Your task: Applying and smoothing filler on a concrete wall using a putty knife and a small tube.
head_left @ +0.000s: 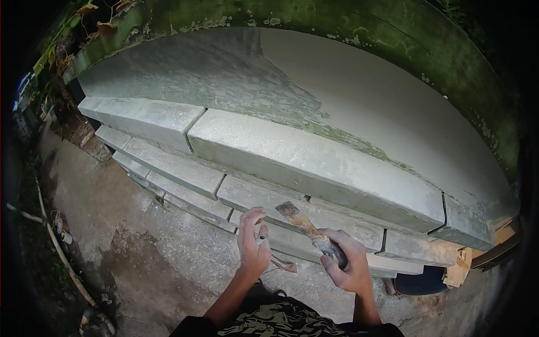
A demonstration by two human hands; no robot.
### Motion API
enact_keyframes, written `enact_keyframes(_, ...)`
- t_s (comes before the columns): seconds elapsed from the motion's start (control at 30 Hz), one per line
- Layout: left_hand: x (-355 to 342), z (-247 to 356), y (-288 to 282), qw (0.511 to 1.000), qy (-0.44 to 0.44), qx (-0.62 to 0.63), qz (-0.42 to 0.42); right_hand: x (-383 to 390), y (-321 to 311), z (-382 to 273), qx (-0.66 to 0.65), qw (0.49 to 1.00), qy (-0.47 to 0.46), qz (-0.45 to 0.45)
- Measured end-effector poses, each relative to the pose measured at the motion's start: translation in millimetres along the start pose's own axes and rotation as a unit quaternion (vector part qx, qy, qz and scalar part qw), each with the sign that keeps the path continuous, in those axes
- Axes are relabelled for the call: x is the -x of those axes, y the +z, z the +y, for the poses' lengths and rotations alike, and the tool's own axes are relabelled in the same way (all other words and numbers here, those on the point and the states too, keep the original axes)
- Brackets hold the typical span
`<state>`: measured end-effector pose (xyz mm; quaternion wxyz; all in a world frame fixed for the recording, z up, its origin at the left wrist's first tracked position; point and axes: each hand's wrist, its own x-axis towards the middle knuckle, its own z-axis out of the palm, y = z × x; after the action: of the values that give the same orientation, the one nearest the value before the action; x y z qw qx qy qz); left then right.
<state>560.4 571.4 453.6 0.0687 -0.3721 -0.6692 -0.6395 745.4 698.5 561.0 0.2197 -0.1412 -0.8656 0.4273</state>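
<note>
My right hand [349, 259] is closed round the dark handle of a putty knife [303, 223]. Its flat, worn, rust-brown blade points up and to the left, in front of the grey wall blocks. To the left, my left hand [254, 247] is curled round a small tool that looks like a trowel [284, 265]. The round end of its handle shows between thumb and fingers, and a thin shank with a flat brownish blade shows below. Most of that handle is hidden by the hand. Both tools are apart from the blocks [314, 160].
Pale blocks form stepped courses across the middle. Behind them rises a wall, part rough grey, part smooth and pale [387, 106], under a mossy green ledge [337, 19]. A dark round container [422, 281] stands at lower right; a pole [59, 241] and plants line the left.
</note>
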Motion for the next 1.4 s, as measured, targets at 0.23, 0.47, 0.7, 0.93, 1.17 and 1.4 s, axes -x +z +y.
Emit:
enact_keyframes(0.23, -66.3, 95.3, 3.0, 0.985, 0.136, 0.078, -0.079, -33.2, -41.6, -41.3, 0.067, 0.977, -0.066, 0.191)
enact_keyframes(0.47, -133.2, 123.7, 47.0, 0.968, 0.155, 0.017, -0.196, -83.1, -61.4, -50.3, 0.231, 0.944, -0.118, 0.202)
enact_keyframes(0.7, -138.2, 124.5, 69.4, 0.961, 0.153, -0.063, -0.22, -95.4, -69.0, -42.8, 0.248, 0.952, -0.083, 0.158)
enact_keyframes(0.93, -137.2, 124.6, 76.4, 0.968, 0.114, -0.039, -0.221, -91.6, -69.9, -41.8, 0.253, 0.952, -0.068, 0.155)
enact_keyframes(1.17, -141.2, 124.3, 75.0, 0.958, 0.145, -0.064, -0.241, -90.7, -61.3, -37.5, 0.273, 0.939, -0.102, 0.183)
enact_keyframes(1.4, -141.3, 128.9, 76.8, 0.959, 0.143, -0.055, -0.238, -91.5, -71.6, -38.6, 0.261, 0.942, -0.108, 0.183)
